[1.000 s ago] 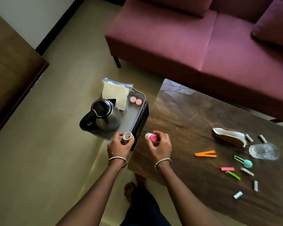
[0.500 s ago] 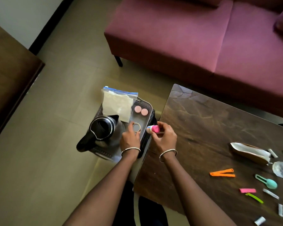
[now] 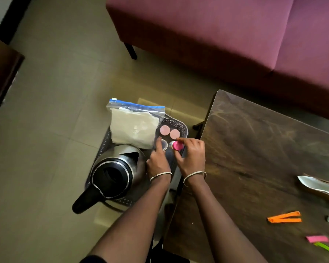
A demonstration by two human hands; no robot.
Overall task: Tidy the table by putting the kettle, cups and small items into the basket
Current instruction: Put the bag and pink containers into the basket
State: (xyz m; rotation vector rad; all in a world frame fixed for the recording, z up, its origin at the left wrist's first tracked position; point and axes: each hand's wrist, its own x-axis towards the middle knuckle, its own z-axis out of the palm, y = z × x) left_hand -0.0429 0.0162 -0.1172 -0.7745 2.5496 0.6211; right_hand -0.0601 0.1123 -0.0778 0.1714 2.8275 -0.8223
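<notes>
Both my bare forearms reach forward from the lower edge, running close together, with the wrists nearly level and just apart. My left hand (image 3: 158,161) lies back-up, its index finger stretched ahead and the other fingers tucked under; I cannot tell whether it grips anything. My right hand (image 3: 193,155) sits just beside it, palm down, knuckles arched, thumb and fingertips curled in and pinching a small pink cap (image 3: 176,145) at its left side
</notes>
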